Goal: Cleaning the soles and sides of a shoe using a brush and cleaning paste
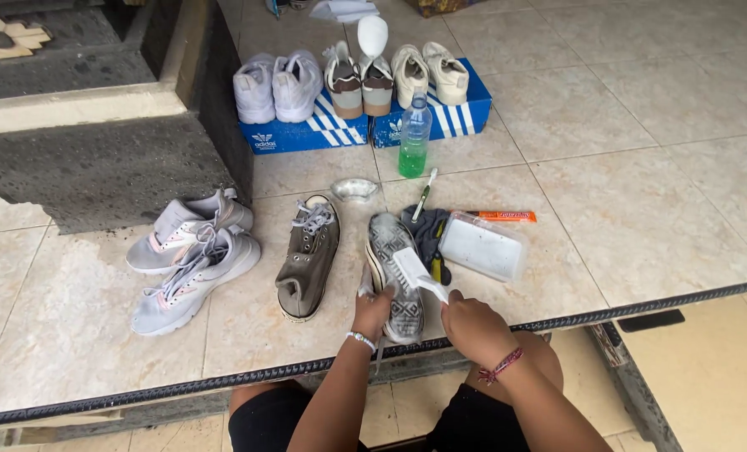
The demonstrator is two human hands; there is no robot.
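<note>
A pale tiled floor point(658, 125) fills most of the view, ending in a dark ribbed edge strip near the person. At the far side, two blue shoe boxes point(306, 132) lie side by side with three pairs of shoes standing on them: white, tan-and-brown, and cream. To the left, a pair of grey sneakers point(191, 258) lies on the tiles below a dark stone step point(97, 167). A single grey-brown canvas shoe point(308, 256) stands upright in the middle, laces up.

Just beside it, an upturned shoe point(395, 272) lies sole up, its patterned tread facing the camera. The left hand point(372, 308) has its fingers clamped on the near end of this shoe. The right hand point(472, 325) has its fingers closed around the handle of a white brush point(415, 272), whose head rests on the sole.

To the right sits a white rectangular tub point(482, 247), touching a dark cloth point(426, 230). Behind them are a clear bottle of green liquid point(414, 138), a toothbrush point(424, 194), an orange tube point(504, 216) and a small glass bowl point(355, 189).
</note>
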